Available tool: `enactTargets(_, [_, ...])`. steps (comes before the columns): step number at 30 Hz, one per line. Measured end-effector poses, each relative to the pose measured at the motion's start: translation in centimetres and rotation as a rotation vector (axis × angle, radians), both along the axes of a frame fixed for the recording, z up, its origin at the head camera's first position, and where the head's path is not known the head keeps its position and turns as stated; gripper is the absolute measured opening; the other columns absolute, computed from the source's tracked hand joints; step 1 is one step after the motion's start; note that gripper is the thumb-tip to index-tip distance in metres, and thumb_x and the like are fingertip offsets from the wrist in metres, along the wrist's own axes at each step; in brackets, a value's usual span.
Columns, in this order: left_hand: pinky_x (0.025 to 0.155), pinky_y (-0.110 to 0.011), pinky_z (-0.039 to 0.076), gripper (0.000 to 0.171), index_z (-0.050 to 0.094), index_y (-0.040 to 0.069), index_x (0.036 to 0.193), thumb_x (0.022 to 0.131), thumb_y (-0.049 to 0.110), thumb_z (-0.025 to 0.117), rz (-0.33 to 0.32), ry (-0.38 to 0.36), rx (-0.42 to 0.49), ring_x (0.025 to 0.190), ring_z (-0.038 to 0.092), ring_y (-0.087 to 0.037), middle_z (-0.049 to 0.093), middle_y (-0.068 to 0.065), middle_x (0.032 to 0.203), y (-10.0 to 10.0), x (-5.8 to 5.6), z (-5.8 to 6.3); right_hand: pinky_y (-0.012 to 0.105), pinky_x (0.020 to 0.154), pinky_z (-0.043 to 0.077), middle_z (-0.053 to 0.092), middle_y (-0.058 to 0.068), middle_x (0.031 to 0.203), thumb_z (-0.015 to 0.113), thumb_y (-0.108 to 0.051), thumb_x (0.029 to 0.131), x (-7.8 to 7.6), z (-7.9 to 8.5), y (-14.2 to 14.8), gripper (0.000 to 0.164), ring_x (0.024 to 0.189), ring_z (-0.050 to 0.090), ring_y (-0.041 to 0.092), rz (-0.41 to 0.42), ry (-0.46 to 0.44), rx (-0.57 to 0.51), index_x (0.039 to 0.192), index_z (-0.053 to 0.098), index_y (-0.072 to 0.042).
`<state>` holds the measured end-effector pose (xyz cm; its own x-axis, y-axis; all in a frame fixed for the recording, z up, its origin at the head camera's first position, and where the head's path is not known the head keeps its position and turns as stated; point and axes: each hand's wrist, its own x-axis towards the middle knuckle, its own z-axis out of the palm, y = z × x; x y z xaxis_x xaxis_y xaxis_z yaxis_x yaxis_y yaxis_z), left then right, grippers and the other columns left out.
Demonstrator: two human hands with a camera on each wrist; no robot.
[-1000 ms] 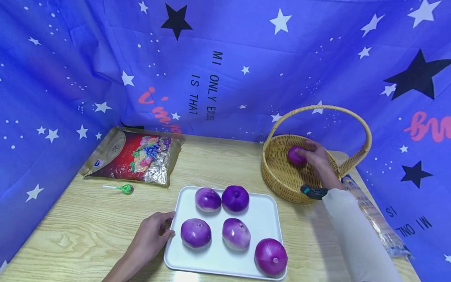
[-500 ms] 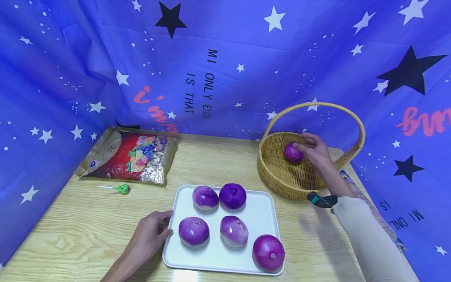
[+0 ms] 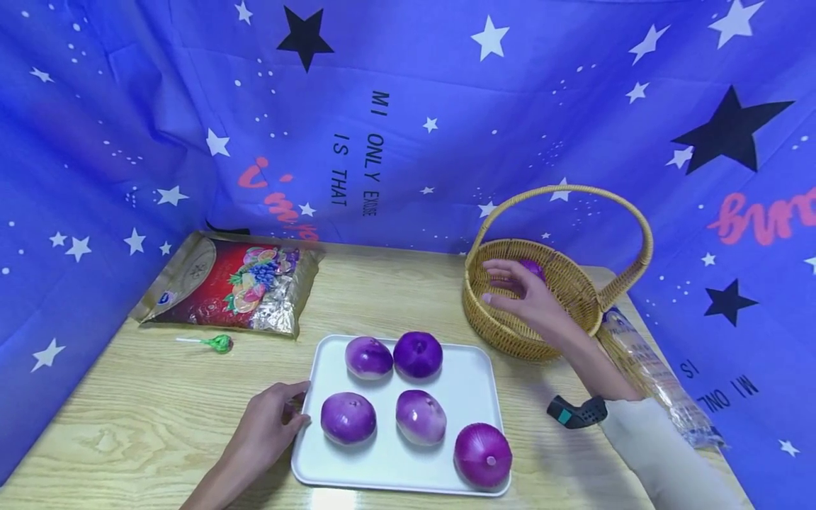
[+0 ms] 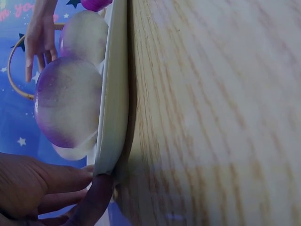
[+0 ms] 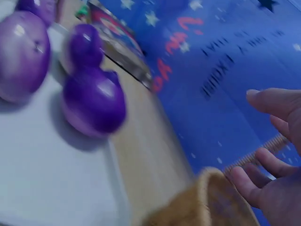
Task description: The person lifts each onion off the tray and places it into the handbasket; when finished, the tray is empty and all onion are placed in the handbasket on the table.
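A white rectangular tray (image 3: 468, 386) carries several purple onions; one magenta onion (image 3: 483, 455) sits at its near right corner. My left hand (image 3: 263, 425) holds the tray's left edge, its thumb and finger pinching the rim (image 4: 113, 94) in the left wrist view. My right hand (image 3: 525, 297) is over the left side of a wicker basket (image 3: 510, 336), fingers spread and loosely bent, nothing in them. One purple onion (image 3: 533, 268) lies inside the basket, partly hidden by that hand. In the right wrist view the right hand (image 5: 277, 165) overlaps the basket handle.
A red and gold candy bag (image 3: 229, 283) lies at the back left of the wooden table, with a green lollipop (image 3: 219, 343) before it. The basket's tall arched handle (image 3: 574, 190) rises over it. A clear plastic packet (image 3: 663, 382) lies at the right edge.
My right hand has let go of the onion inside the basket and drawn back left and toward me. The left hand has stayed at the tray's edge.
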<state>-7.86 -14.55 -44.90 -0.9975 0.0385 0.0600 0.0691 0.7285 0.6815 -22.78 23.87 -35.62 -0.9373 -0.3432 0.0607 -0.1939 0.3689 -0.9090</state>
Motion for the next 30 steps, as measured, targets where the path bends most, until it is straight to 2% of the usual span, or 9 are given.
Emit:
enactTargets(2, [0.059,-0.02,0.045,0.048,0.06,0.003,0.11,0.063,-0.002,0.073,0.005,-0.013,0.008,0.064,0.051,-0.003,0.06,-0.003,0.087,0.0,0.0,-0.1,0.044,0.093,0.036,0.042,0.009,0.126,0.067,-0.021,0.077,0.6,-0.5,-1.1,0.058,0.117,0.038,0.033,0.067,-0.001,-0.005,0.127,0.04,-0.013])
enactTargets(8, [0.057,-0.019,0.045,0.049,0.059,0.003,0.111,0.064,-0.002,0.072,0.006,-0.036,0.012,0.064,0.05,-0.003,0.059,-0.003,0.088,0.0,-0.1,-0.2,0.044,0.091,0.038,0.041,0.001,0.129,0.069,-0.022,0.074,1.5,-2.8,-3.8,0.059,0.117,0.038,0.032,0.2,-0.049,0.054,0.127,0.042,-0.021])
enactTargets(12, [0.057,-0.019,0.044,0.049,0.059,0.003,0.111,0.064,-0.001,0.072,0.011,-0.041,0.007,0.063,0.049,-0.003,0.059,-0.003,0.087,0.0,-0.2,-0.2,0.045,0.088,0.04,0.038,0.008,0.13,0.072,-0.023,0.072,1.7,-4.3,-4.9,0.063,0.116,0.037,0.037,0.258,-0.086,0.078,0.127,0.042,-0.022])
enactTargets(15, [0.057,-0.019,0.044,0.049,0.059,0.003,0.111,0.064,-0.001,0.072,0.011,-0.039,0.004,0.063,0.049,-0.003,0.059,-0.003,0.087,-0.1,-0.2,-0.2,0.046,0.088,0.04,0.037,0.008,0.132,0.072,-0.024,0.07,1.8,-5.2,-5.5,0.065,0.116,0.037,0.038,0.3,-0.107,0.086,0.127,0.042,-0.021])
enactTargets(19, [0.057,-0.018,0.045,0.049,0.059,0.003,0.111,0.064,-0.001,0.072,0.009,-0.033,0.007,0.064,0.049,-0.003,0.059,-0.002,0.087,-0.1,-0.2,-0.2,0.041,0.086,0.043,0.039,0.0,0.13,0.074,-0.024,0.069,2.0,-5.9,-6.1,0.064,0.115,0.04,0.034,0.323,-0.117,0.11,0.126,0.044,-0.02])
enactTargets(23, [0.057,-0.018,0.045,0.049,0.059,0.003,0.111,0.064,-0.002,0.072,0.011,-0.038,0.023,0.064,0.05,-0.003,0.06,-0.002,0.087,-0.1,-0.2,-0.2,0.037,0.082,0.046,0.04,0.003,0.13,0.074,-0.018,0.068,2.6,-5.4,-6.8,0.063,0.112,0.043,0.033,0.325,-0.129,0.133,0.124,0.045,-0.015])
enactTargets(26, [0.057,-0.018,0.045,0.049,0.059,0.003,0.111,0.064,-0.002,0.072,0.012,-0.036,0.024,0.063,0.05,-0.003,0.06,-0.002,0.087,0.0,-0.2,-0.2,0.037,0.081,0.046,0.042,0.001,0.127,0.076,-0.02,0.066,2.5,-5.9,-7.0,0.062,0.11,0.045,0.031,0.315,-0.115,0.159,0.122,0.048,-0.018])
enactTargets(30, [0.058,-0.019,0.045,0.049,0.06,0.004,0.11,0.063,-0.002,0.072,0.013,-0.016,0.019,0.063,0.05,-0.003,0.06,-0.002,0.086,-0.1,-0.2,-0.2,0.035,0.08,0.046,0.045,-0.006,0.121,0.077,-0.027,0.063,1.8,-7.5,-6.8,0.06,0.107,0.048,0.025,0.298,-0.06,0.192,0.117,0.052,-0.026])
